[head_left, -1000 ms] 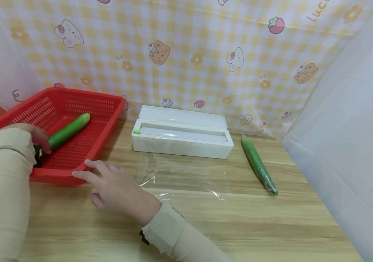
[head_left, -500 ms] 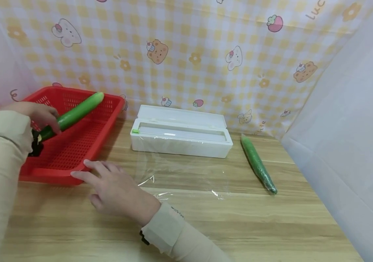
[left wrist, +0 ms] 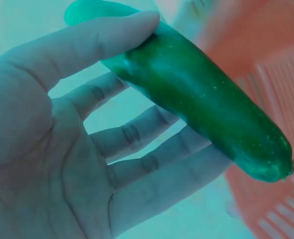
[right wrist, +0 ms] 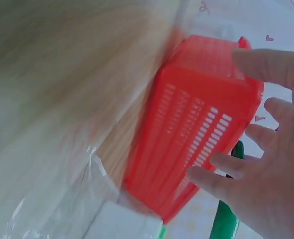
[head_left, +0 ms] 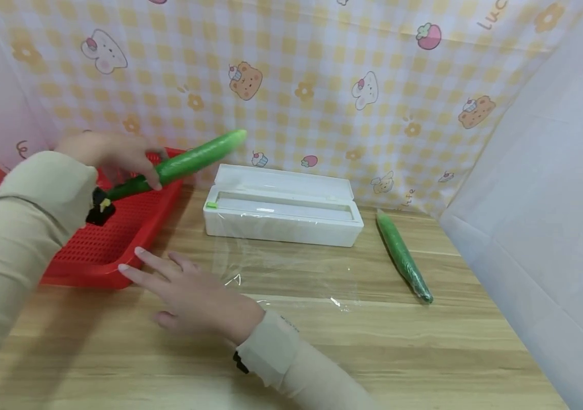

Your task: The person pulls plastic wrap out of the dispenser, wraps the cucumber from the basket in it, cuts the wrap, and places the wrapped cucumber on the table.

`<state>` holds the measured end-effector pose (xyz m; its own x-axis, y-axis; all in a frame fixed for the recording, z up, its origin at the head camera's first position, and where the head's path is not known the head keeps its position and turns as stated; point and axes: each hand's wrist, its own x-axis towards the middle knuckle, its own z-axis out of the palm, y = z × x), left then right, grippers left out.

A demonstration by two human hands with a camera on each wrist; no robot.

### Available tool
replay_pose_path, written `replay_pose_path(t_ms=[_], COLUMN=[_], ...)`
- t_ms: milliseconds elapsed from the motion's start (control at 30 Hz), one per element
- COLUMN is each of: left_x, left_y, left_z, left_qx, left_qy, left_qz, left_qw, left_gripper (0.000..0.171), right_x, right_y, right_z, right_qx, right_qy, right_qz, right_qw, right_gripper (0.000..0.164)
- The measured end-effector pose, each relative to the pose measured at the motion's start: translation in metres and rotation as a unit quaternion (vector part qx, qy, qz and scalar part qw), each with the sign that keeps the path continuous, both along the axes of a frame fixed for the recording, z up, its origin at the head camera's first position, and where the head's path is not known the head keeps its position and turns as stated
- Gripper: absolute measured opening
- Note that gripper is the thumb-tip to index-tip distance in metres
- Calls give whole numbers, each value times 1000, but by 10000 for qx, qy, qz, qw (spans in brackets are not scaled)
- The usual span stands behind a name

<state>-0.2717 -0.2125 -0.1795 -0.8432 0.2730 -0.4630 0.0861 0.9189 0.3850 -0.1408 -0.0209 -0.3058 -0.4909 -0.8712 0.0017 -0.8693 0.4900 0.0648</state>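
Observation:
My left hand [head_left: 117, 156] grips a green cucumber [head_left: 199, 158] near its darker end, above the red plastic basket [head_left: 117, 273]. The cucumber's paler end points right and slightly up. In the left wrist view, the thumb lies across the cucumber [left wrist: 202, 94] and the fingers are behind it. My right hand [head_left: 194, 296] is at the basket's front right corner with its fingers spread. In the right wrist view nothing is in that hand [right wrist: 266, 164]; whether its fingertips touch the basket [right wrist: 187, 114] I cannot tell.
A white cling film dispenser [head_left: 281, 228] stands at the back with its lid up. Clear film [head_left: 291, 279] stretches from it over the wooden table. To the right lies another cucumber [head_left: 404, 256], wrapped in film. A checked curtain [head_left: 291, 74] hangs behind.
My left hand has lifted the cucumber out of the basket, up and to the right. My right hand has shifted slightly right at the basket corner.

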Motion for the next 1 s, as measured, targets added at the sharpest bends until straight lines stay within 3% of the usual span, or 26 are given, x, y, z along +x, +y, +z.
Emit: replay_pose_path(t_ms=[133,333,433,567,733,800,867,1000], left_x=[10,24,31,42,56,60,62,65], left_y=[35,79,99,127,154,160,165,169], left_z=[-3,-16,-27,-50,-77,-85,-92,-103], left_qx=[-36,-188,-270,-430,-918,-1103,-1146,-986], left_qy=[330,735,712,700,1143,1309,1348,1126], left_qz=[-213,-889,-1159,-1537,-2217,-2398,-2438,-2265], left_qw=[9992,9931,9903,9847,9640,9556,9536,9625], left_gripper=[68,52,52,51,47,45,43,42], right_x=[0,10,11,6,-1,-2,-4,-5], right_y=[22,73,101,139,183,199,214,239], right_z=[4,20,26,29,27,24,21,15], right_qx=[-168,-789,-1224,-1932,-2696,-2724,-2533,-1837], right_qy=[-482,-1403,-1962,-2375,-2376,-2429,-2562,-2678], right_qz=[18,-74,-157,-531,-964,-1138,-1358,-1844], right_qw=[9987,9869,9728,9505,9282,9240,9229,9277], right_gripper=[74,45,34,29,21,18,16,14])
